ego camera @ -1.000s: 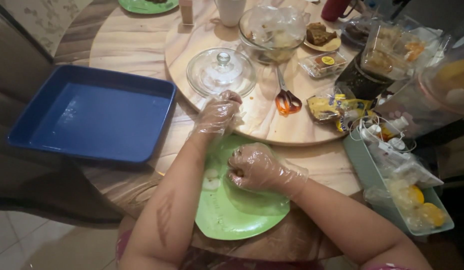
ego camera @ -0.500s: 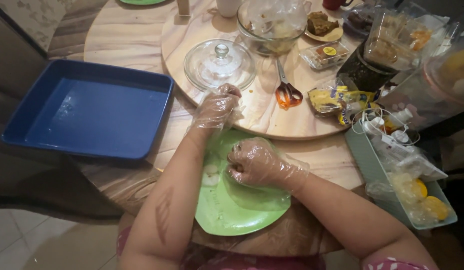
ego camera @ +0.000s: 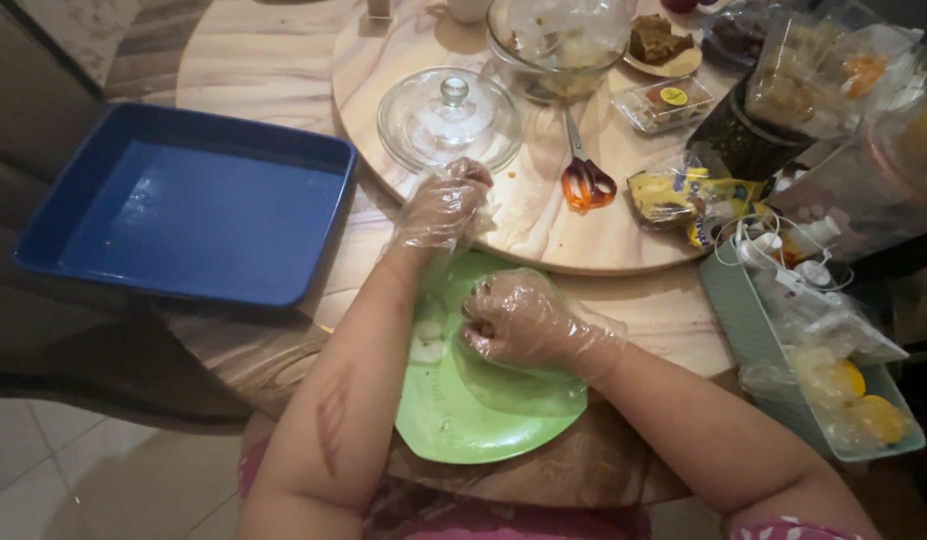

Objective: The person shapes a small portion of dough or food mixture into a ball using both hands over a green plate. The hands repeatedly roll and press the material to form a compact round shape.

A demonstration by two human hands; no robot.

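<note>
Both my hands wear clear plastic gloves. My left hand (ego camera: 443, 208) rests with fingers curled shut at the rim of the round wooden turntable (ego camera: 543, 250), just below a glass lid (ego camera: 449, 118). My right hand (ego camera: 518, 322) is bunched into a loose fist over a green plate (ego camera: 463, 420) at the table's near edge, fingertips pressed down on the plate. Whether either hand encloses anything is hidden. Pale smears or bits (ego camera: 425, 340) lie on the plate beside my left forearm.
A blue rectangular baking pan (ego camera: 188, 205) sits at the left. The turntable carries a glass bowl (ego camera: 558, 45), orange-handled scissors (ego camera: 586, 180), a yellow snack packet (ego camera: 688, 200) and small food containers. A pale green tray (ego camera: 773, 370) with bagged items stands at the right.
Both hands stay almost where they were. My left hand has kept to the turntable's rim, and my right hand remains curled on the plate.
</note>
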